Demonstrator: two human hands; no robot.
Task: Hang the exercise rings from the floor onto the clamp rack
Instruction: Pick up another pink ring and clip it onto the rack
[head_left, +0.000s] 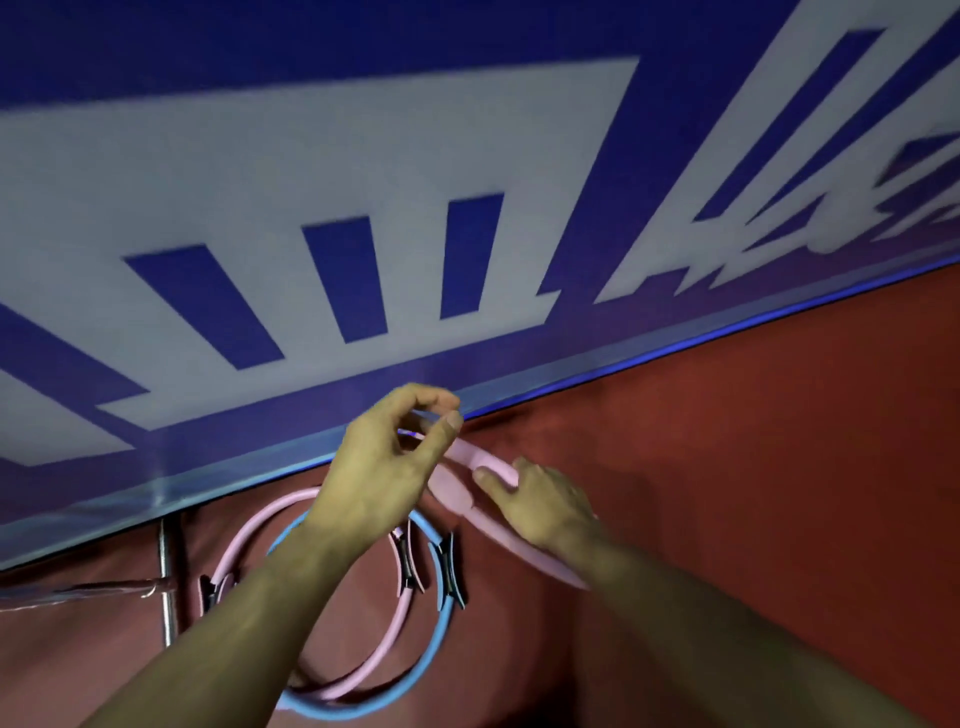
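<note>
1. Three exercise rings in view, all against a red cloth backdrop (753, 467) below a blue banner (311, 208) with white lettering.
2. Pink ring, in hand (470, 493); tilted, its padded handle just under the banner's lower edge; its lower arc runs down to the right behind the right wrist.
3. Right hand (540, 506); grip clenched on the pink ring, in hand, fingers over the rim beside the padded handle.
4. Left hand (384, 467); raised at the banner's lower edge, thumb and forefinger pinched together on something small at the top of that ring; too blurred to say what it is or whether it is a clamp.
5. Pink ring, hanging (363, 670); upright against the cloth, partly hidden by the left forearm; dark handle pads on both sides.
6. Blue ring (410, 680); hanging just in front of the hanging pink one, overlapping it; dark pad on its right side.
7. Metal pole (167, 571); upright at the left, under the banner; a thin cord (78, 592) runs off from it to the left.
</note>
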